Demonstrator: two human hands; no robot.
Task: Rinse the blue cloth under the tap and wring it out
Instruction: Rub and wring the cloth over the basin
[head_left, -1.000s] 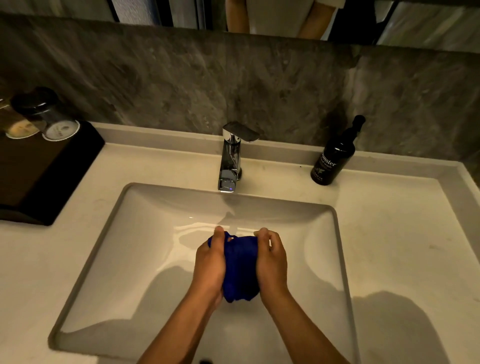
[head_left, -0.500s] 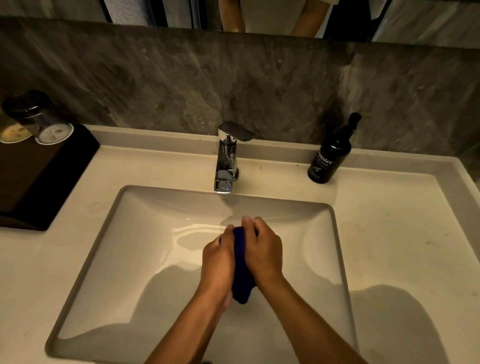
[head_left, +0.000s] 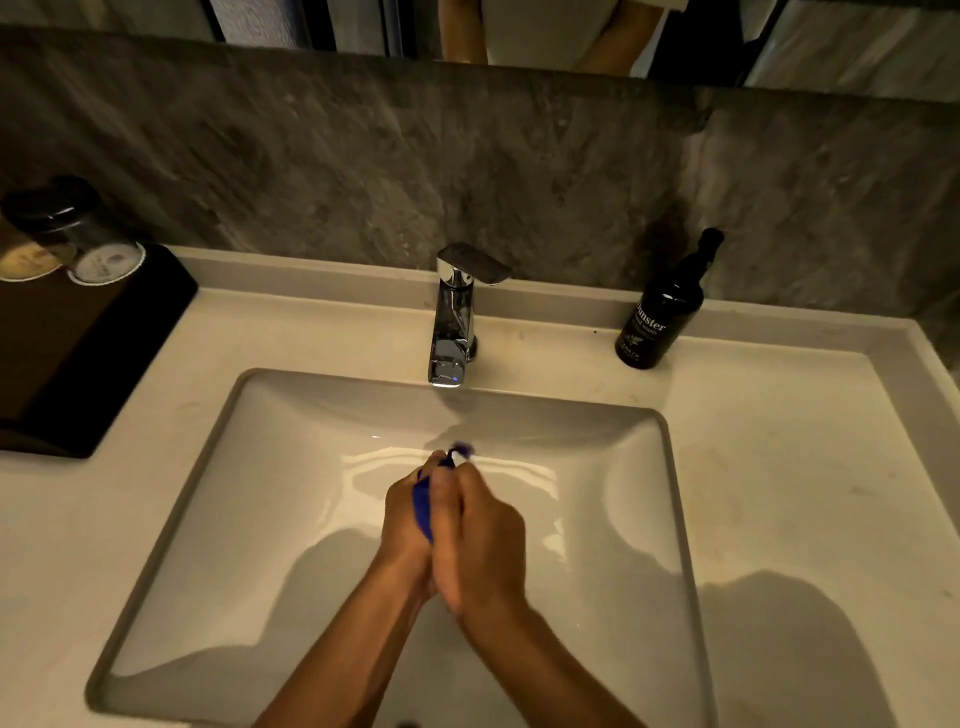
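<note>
The blue cloth (head_left: 422, 503) is squeezed between my two hands over the middle of the white sink basin (head_left: 249, 519). Only a thin strip of it and a small tip near my fingertips show. My left hand (head_left: 408, 514) and my right hand (head_left: 485, 530) press palm to palm around it, both closed tight. The chrome tap (head_left: 453, 322) stands at the back of the basin, its spout just beyond my fingertips. I see no water stream from it.
A black hand wash bottle (head_left: 661, 312) stands on the counter right of the tap. A dark tray (head_left: 98, 353) with upturned glasses (head_left: 98, 249) sits at the left. A grey stone wall rises behind, with a mirror above.
My hands have pressed together, squeezing the cloth from a broad bundle into a thin strip almost hidden between the palms.
</note>
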